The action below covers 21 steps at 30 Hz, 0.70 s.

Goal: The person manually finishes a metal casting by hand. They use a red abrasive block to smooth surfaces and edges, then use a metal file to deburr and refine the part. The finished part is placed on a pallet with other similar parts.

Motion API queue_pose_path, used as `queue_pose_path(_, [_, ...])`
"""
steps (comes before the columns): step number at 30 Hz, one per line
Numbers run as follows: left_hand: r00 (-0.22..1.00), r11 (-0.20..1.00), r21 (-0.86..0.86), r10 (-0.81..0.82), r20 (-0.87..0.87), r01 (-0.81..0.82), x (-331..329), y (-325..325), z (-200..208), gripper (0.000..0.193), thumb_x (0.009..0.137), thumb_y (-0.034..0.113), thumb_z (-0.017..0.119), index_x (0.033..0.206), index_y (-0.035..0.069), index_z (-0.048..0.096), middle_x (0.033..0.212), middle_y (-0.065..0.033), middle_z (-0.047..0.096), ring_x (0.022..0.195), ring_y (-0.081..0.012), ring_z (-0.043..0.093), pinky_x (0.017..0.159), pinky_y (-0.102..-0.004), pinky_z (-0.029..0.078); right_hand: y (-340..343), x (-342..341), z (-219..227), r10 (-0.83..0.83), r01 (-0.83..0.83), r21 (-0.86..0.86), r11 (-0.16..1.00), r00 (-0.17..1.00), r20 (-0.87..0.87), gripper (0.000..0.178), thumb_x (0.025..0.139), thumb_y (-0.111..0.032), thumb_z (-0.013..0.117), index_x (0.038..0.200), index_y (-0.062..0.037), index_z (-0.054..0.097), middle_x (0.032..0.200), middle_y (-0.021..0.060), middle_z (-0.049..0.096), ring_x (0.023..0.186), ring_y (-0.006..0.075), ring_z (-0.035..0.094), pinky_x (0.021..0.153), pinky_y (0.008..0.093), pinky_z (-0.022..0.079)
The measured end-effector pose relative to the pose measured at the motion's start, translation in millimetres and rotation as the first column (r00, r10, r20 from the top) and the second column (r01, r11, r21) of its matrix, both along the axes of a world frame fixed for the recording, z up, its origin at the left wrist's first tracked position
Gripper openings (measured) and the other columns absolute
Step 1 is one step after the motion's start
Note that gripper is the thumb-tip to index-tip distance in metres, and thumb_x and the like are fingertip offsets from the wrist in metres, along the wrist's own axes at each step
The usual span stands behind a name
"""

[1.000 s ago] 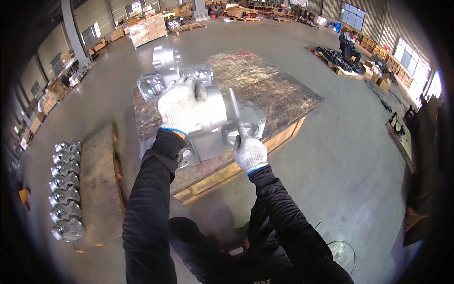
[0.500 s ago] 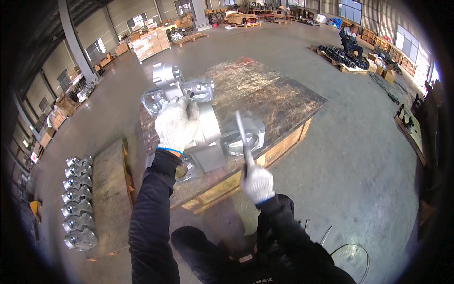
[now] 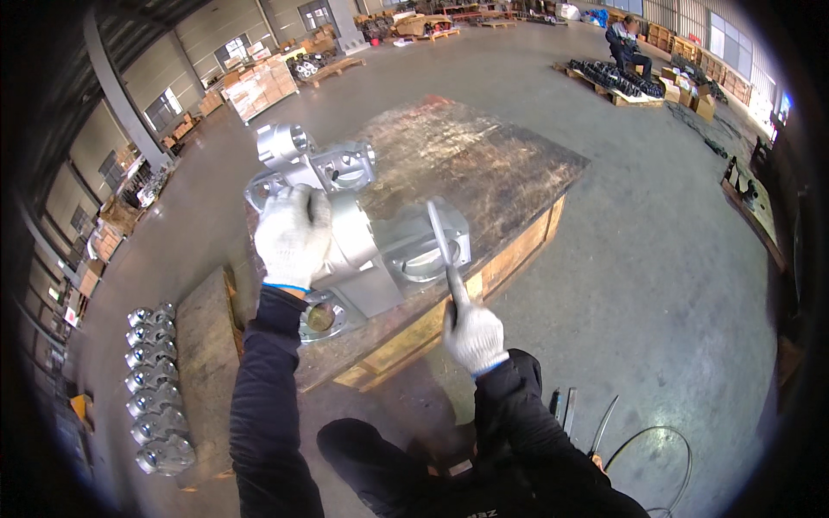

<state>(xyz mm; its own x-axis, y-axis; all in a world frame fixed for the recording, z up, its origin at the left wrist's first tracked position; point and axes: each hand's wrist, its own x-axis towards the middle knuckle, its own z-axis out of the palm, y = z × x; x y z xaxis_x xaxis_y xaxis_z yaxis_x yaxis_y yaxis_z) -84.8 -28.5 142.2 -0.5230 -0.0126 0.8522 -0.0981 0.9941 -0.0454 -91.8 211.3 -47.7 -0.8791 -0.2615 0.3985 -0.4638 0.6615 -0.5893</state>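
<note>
My left hand, in a white knitted glove, is closed over the top of a silver metal casting with a thick cylinder and flanged ends. In my gloved right hand is a long, narrow grey metal file, index finger stretched along it. The file points up and away, over the casting's right flange; whether it touches the metal I cannot tell. Just behind my left hand stands a second silver casting with a raised ring. Both castings rest on a worn wooden table.
Several similar castings stand in a row beside a wooden board at left. Long thin tools and a cable lie at lower right. Far right, a person sits by a pallet of dark parts.
The castings, table and both hands sit a little further left in the picture. The file still lies over the right flange, and my left hand keeps its hold on the casting.
</note>
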Motion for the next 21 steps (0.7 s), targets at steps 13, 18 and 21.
queue_pose_path(13, [0.999,1.000,0.020,-0.007,0.040,0.006,1.0,-1.9,0.5,0.021,0.099,0.027,0.064,0.100,0.009,0.074,0.101,-0.0141,0.074,0.096,-0.0363,0.069,0.087,-0.0469,0.054,-5.7,-15.0,15.4,0.056,-0.058,-0.096,0.994,0.998,-0.028,0.075,0.098,-0.014,0.059,0.167,-0.0159,0.030,0.065,0.0221,0.065,0.059,0.0404,0.068,0.059,0.0527,0.056])
queue_pose_path(18, [0.999,1.000,-0.003,-0.001,0.035,0.001,2.4,-2.6,-0.2,0.019,0.098,0.026,0.065,0.095,0.009,0.073,0.094,-0.0120,0.073,0.092,-0.0354,0.069,0.084,-0.0457,0.055,5.1,-28.3,37.9,0.048,-0.049,-0.106,0.993,0.999,-0.014,0.078,0.094,-0.014,0.062,0.166,-0.0115,0.031,0.067,0.0217,0.067,0.062,0.0401,0.069,0.059,0.0525,0.056])
queue_pose_path(21, [0.996,0.999,0.018,0.024,0.089,-0.026,2.4,-2.9,-0.1,0.026,0.101,0.027,0.064,0.108,0.005,0.075,0.102,-0.0190,0.074,0.097,-0.0396,0.068,0.088,-0.0476,0.054,22.0,0.3,27.5,0.006,-0.007,0.025,1.000,0.999,0.036,0.083,0.094,-0.014,0.062,0.169,-0.0112,0.025,0.065,0.0170,0.065,0.053,0.0328,0.066,0.054,0.0476,0.055])
